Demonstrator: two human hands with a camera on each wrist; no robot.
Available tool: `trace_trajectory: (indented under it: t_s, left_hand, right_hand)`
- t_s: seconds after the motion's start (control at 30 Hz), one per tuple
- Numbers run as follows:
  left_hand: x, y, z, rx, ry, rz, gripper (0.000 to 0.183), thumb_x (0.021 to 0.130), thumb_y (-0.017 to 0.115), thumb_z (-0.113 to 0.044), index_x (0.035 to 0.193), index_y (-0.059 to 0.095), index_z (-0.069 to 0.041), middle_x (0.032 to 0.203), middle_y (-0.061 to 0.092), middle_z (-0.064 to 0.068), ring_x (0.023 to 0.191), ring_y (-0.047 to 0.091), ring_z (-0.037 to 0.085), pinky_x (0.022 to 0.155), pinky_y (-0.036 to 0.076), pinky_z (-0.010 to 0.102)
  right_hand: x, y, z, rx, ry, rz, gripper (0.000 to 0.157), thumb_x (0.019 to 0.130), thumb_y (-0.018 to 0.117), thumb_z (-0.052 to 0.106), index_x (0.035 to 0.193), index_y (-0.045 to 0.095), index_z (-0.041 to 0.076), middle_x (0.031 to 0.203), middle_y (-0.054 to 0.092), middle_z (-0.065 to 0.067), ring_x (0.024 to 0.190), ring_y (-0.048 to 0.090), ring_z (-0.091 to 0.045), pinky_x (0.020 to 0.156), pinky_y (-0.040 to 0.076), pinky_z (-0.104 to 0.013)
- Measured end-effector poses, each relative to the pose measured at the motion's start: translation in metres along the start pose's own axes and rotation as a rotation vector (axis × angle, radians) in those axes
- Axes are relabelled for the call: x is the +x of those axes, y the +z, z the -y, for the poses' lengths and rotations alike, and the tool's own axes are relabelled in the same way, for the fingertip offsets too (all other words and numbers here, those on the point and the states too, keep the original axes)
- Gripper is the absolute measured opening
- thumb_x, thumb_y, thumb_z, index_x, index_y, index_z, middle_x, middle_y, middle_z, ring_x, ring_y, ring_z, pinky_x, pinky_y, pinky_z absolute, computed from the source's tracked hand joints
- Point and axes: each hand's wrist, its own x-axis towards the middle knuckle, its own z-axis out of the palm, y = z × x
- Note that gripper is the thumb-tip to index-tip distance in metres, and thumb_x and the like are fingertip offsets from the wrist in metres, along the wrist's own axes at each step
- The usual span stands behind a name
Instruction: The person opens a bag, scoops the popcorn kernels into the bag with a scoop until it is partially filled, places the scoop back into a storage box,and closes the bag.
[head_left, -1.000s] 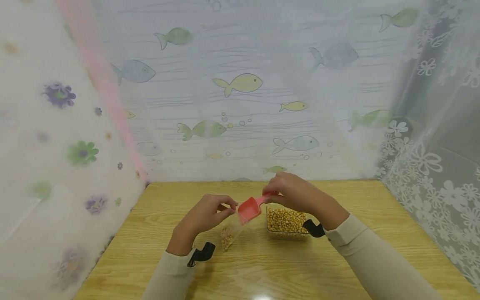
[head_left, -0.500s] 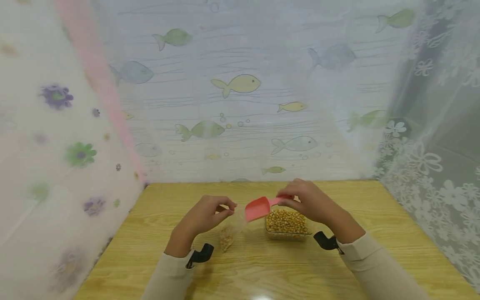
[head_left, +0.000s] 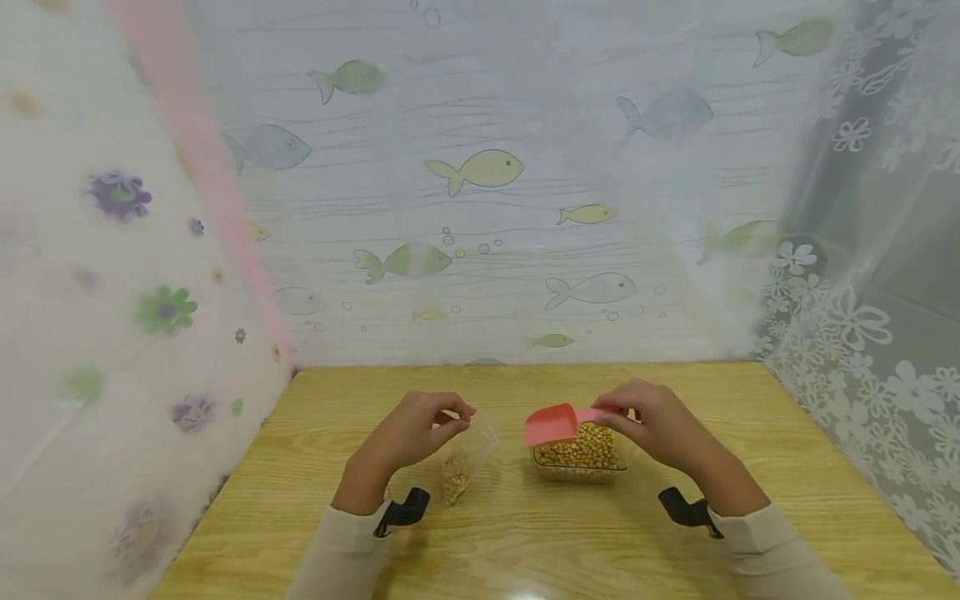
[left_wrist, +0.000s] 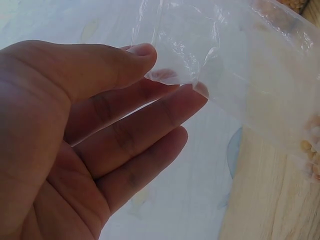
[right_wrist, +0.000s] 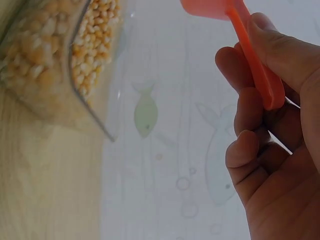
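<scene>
My left hand (head_left: 416,429) pinches the rim of a clear plastic bag (head_left: 476,442) between thumb and forefinger. Corn kernels (head_left: 454,479) fill the bag's lower part. In the left wrist view the thumb lies over the bag's edge (left_wrist: 200,40), other fingers behind and below. A pink scoop (head_left: 551,425) is held by its handle in my right hand (head_left: 648,421). Its bowl looks free of kernels and hangs above a clear rectangular container (head_left: 577,475) full of yellow corn kernels (head_left: 581,448). The right wrist view shows the handle (right_wrist: 257,65) between thumb and fingers.
The wood-grain table (head_left: 525,533) carries the container and sits under both hands. A translucent curtain with fish prints (head_left: 487,167) hangs along its back edge. Flower-patterned sheets (head_left: 165,308) close off the left and right sides.
My right hand has moved right and slightly down, carrying the scoop away from the bag's mouth to over the container. My left hand stays in place with the bag.
</scene>
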Motion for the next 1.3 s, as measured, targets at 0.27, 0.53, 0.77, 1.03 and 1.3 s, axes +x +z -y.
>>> trace_trajectory:
  t_s: [0.27, 0.53, 0.77, 1.03, 1.3]
  left_hand:
    - [0.0, 0.001, 0.002, -0.031, -0.009, -0.001, 0.012, 0.103, 0.067, -0.019, 0.112, 0.072, -0.015, 0.123, 0.075, 0.001, 0.103, 0.076, 0.015, 0.088, 0.062, 0.032]
    - [-0.001, 0.002, 0.001, -0.037, -0.02, -0.003, 0.011, 0.103, 0.067, -0.02, 0.111, 0.073, -0.015, 0.122, 0.075, 0.001, 0.103, 0.076, 0.016, 0.088, 0.062, 0.033]
    - [-0.001, 0.001, 0.0, -0.021, -0.022, 0.0, 0.012, 0.103, 0.067, -0.02, 0.112, 0.073, -0.015, 0.121, 0.075, 0.0, 0.102, 0.076, 0.015, 0.088, 0.062, 0.032]
    - [0.001, 0.002, 0.001, -0.037, -0.026, 0.001, 0.01, 0.103, 0.067, -0.02, 0.111, 0.072, -0.017, 0.119, 0.075, -0.001, 0.102, 0.076, 0.013, 0.088, 0.062, 0.031]
    - [0.001, 0.003, 0.004, -0.066, -0.047, -0.003, 0.011, 0.102, 0.069, -0.024, 0.111, 0.073, -0.02, 0.117, 0.075, -0.006, 0.102, 0.075, 0.008, 0.09, 0.061, 0.032]
  right_hand:
    - [-0.022, -0.001, -0.011, -0.027, 0.066, -0.038, 0.017, 0.087, 0.084, 0.012, 0.102, 0.08, 0.019, 0.091, 0.072, 0.014, 0.071, 0.049, 0.003, 0.057, 0.045, -0.02]
    - [-0.038, 0.0, -0.022, -0.024, 0.124, -0.041, 0.019, 0.088, 0.084, 0.015, 0.105, 0.08, 0.02, 0.092, 0.072, 0.014, 0.068, 0.048, 0.003, 0.056, 0.045, -0.02]
    - [-0.041, -0.006, -0.024, -0.022, 0.132, -0.029, 0.017, 0.089, 0.083, 0.014, 0.105, 0.08, 0.018, 0.093, 0.073, 0.011, 0.068, 0.049, 0.004, 0.056, 0.045, -0.021]
    - [-0.042, -0.012, -0.023, -0.036, 0.142, -0.007, 0.017, 0.089, 0.082, 0.014, 0.106, 0.08, 0.016, 0.093, 0.073, 0.011, 0.071, 0.052, 0.004, 0.057, 0.045, -0.022]
    - [-0.04, -0.013, -0.023, -0.103, 0.062, -0.016, 0.017, 0.086, 0.084, 0.011, 0.101, 0.08, 0.016, 0.089, 0.071, 0.014, 0.079, 0.059, 0.001, 0.063, 0.052, -0.026]
